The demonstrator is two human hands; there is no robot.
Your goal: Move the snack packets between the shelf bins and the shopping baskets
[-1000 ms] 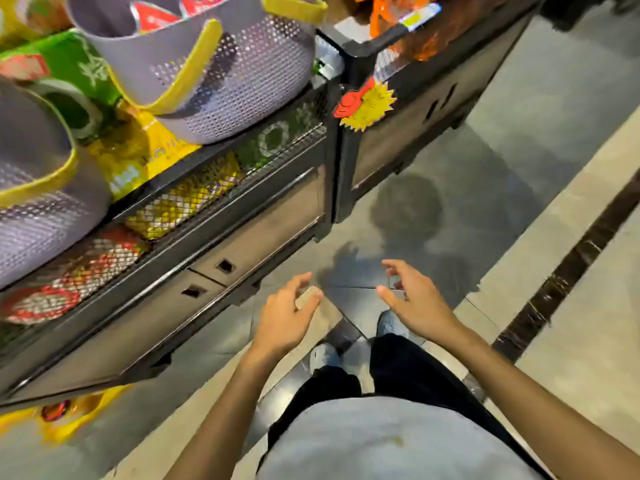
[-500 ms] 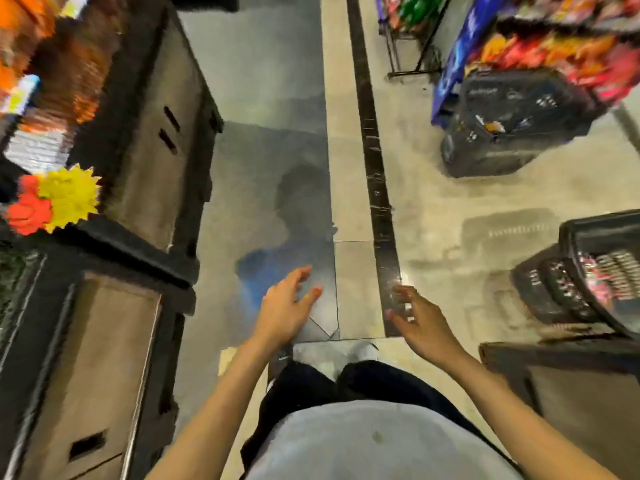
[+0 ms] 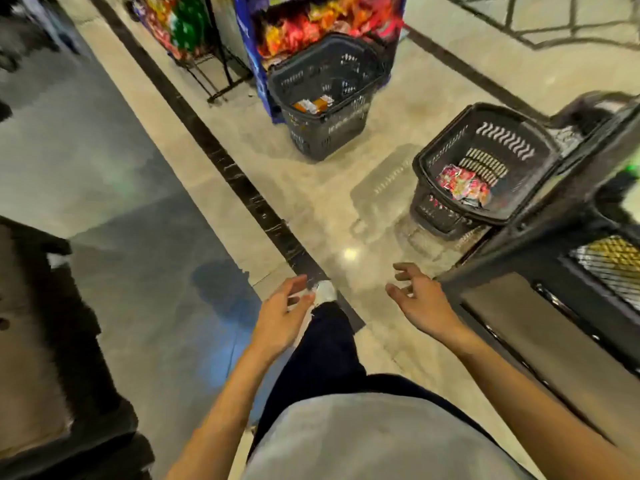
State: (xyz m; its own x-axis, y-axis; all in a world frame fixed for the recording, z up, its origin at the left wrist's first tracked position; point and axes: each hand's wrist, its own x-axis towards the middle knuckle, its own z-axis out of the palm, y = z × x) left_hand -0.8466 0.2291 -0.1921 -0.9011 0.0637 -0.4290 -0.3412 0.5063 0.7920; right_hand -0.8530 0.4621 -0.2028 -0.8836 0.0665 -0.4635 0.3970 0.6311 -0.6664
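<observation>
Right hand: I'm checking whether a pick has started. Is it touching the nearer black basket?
Apart. The head view shows a stretch of floor between the right hand and the nearer black basket; the hand holds nothing.

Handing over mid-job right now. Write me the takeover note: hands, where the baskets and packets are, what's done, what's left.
Left hand: open, empty, over the floor.
Right hand: open, empty, beside the dark shelf unit.
Near shopping basket: on the floor by that unit, holding red snack packets.
Far shopping basket: on the floor in front of the snack rack, holding a few orange packets.
Done: both baskets hold some packets.
Left: nothing is in hand. The near basket is probably the next reach. The frame does not show which way packets are going.
</observation>
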